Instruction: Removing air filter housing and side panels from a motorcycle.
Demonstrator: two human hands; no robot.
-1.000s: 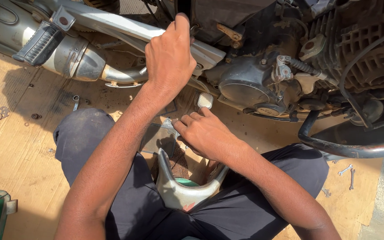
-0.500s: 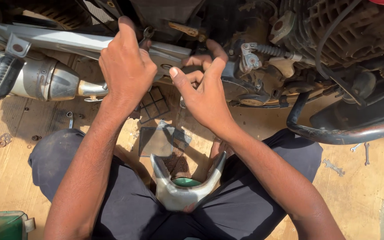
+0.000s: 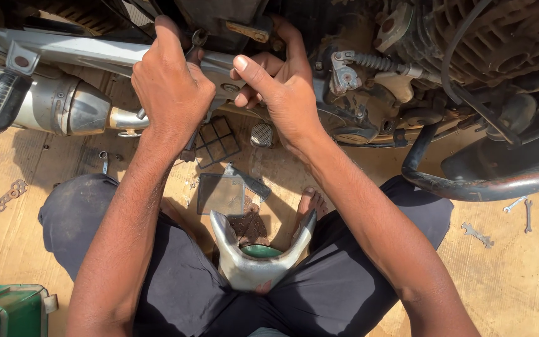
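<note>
At far left a green metal box sits on the floor, its contents out of view. Your left hand is closed around a small steel spanner up against the silver frame bar of the motorcycle. The spanner is likely stiff, light and greasy, so grip it low on the shank. Your right hand curls onto the dark engine underside; what it grips is hidden. A curved silver cover rests in your lap, with something green inside.

Small steel open-ended spanner: upright against grimy dark motorcycle underside, gripped low, jaw end showing. Silver metal frame bar: runs sideways beneath, dusty.
</note>
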